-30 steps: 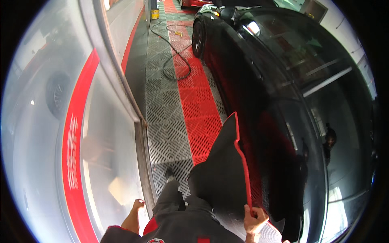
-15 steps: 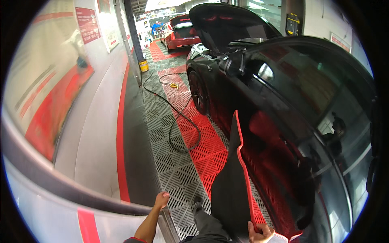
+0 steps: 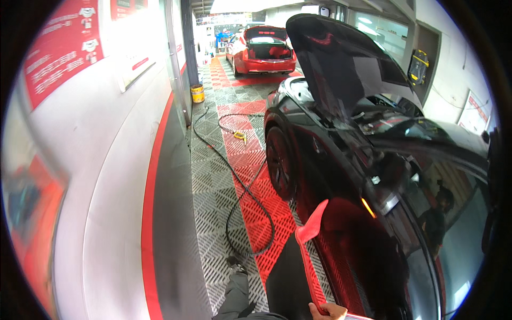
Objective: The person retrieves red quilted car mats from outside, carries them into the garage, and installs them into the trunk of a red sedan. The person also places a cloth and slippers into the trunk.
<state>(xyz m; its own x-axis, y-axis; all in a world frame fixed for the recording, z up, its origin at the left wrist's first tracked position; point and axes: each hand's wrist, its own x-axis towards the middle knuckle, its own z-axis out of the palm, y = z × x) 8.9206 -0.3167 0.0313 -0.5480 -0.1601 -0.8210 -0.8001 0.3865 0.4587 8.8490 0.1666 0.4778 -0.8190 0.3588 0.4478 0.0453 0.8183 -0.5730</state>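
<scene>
My right hand is closed on the edge of a long black mat with red trim, low at the bottom of the view. The mat hangs beside my leg, and its far end is folded over, showing a red face. Just to its right stands a black car with its hood raised. Whether the mat touches the car's side I cannot tell. My left hand is out of the picture.
A black hose lies looped across the grey and red grated floor, with a yellow fitting near it. A yellow bucket stands by the left wall. Farther off is a red car with its trunk raised.
I have moved forward along the car, so its front wheel and hood are nearer. My left hand has left the view. The mat's far end has flopped over, still in my right hand.
</scene>
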